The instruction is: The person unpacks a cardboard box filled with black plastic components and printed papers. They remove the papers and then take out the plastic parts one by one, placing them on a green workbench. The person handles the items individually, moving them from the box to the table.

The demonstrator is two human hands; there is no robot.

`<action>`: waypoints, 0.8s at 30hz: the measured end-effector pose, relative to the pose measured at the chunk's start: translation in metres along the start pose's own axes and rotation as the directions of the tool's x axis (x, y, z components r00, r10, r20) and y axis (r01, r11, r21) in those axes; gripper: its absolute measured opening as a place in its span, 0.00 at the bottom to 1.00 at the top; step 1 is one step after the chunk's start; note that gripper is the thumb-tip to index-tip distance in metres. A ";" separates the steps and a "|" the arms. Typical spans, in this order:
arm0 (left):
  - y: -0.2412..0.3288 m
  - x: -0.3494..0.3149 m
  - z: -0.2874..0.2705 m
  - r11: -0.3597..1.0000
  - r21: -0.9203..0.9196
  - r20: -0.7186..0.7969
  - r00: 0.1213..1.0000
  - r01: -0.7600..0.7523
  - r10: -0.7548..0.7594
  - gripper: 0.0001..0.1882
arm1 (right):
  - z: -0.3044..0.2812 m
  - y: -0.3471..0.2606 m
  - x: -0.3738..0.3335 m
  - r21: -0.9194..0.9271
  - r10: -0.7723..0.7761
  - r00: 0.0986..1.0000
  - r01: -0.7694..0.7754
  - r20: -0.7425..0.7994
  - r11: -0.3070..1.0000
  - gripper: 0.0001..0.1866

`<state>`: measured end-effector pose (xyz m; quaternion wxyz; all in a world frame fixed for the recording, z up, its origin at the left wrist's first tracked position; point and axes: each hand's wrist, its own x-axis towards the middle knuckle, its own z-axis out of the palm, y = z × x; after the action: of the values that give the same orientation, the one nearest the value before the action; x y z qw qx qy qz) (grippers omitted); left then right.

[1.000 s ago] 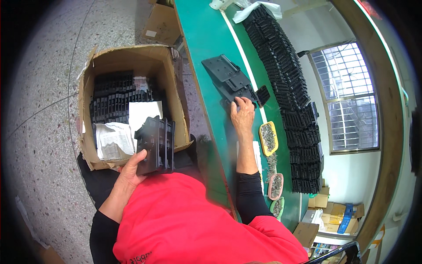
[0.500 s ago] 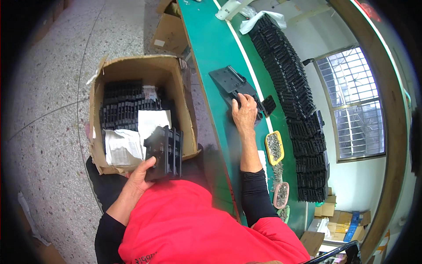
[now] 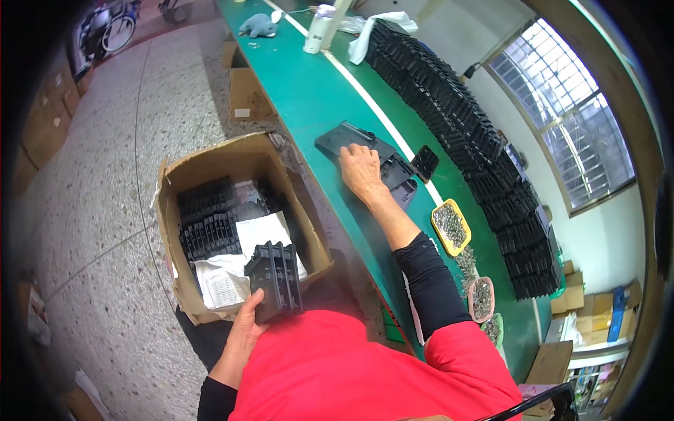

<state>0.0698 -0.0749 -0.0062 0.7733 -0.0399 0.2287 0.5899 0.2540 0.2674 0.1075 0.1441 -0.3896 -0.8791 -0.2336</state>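
Note:
My left hand (image 3: 247, 319) is closed on a small stack of black plastic parts (image 3: 274, 281), holding it upright in front of my red shirt, by the box's near rim. My right hand (image 3: 361, 170) reaches over the green bench, its fingers bent down and together on a flat black plastic part (image 3: 337, 142). The fingertips' exact grip is partly hidden. More black plastic parts (image 3: 399, 175) lie just right of that hand. Left of the bench, an open cardboard box (image 3: 168, 231) holds rows of black parts (image 3: 210, 231) and white paper sheets (image 3: 223, 282).
A phone (image 3: 425, 163) lies beyond my right hand. Small metal pieces fill a yellow tray (image 3: 451, 226) and a pink tray (image 3: 481, 298). A long row of stacked black parts (image 3: 463, 133) lines the bench's far side. A white bottle (image 3: 319, 29) and grey plush toy (image 3: 260, 25) stand farther up.
My view has shifted. My right hand has moved left across the black parts, from their middle toward the flat part. My left hand still holds the stack.

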 end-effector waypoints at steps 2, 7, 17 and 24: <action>-0.001 0.001 0.006 1.000 -0.001 -0.005 1.000 0.020 -0.020 0.27 | 0.001 0.008 0.000 -0.054 -0.033 0.996 0.028 -0.083 0.998 0.06; -0.003 0.004 0.003 0.999 0.026 -0.050 0.998 0.038 -0.036 0.27 | -0.017 0.028 -0.007 -0.183 -0.024 0.999 0.032 0.047 0.983 0.05; -0.001 -0.005 0.033 0.999 0.011 0.054 0.997 0.053 -0.054 0.28 | -0.034 0.033 -0.026 -0.026 -0.038 0.990 0.042 0.138 0.999 0.11; -0.005 -0.001 0.003 0.999 0.014 -0.050 0.998 0.049 -0.048 0.31 | -0.025 0.042 -0.018 -0.089 -0.147 0.968 0.167 0.204 0.982 0.06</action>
<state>0.0754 -0.0762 -0.0040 0.7818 -0.0542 0.2512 0.5681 0.2989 0.2682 0.1333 0.0168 -0.3470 -0.9036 -0.2506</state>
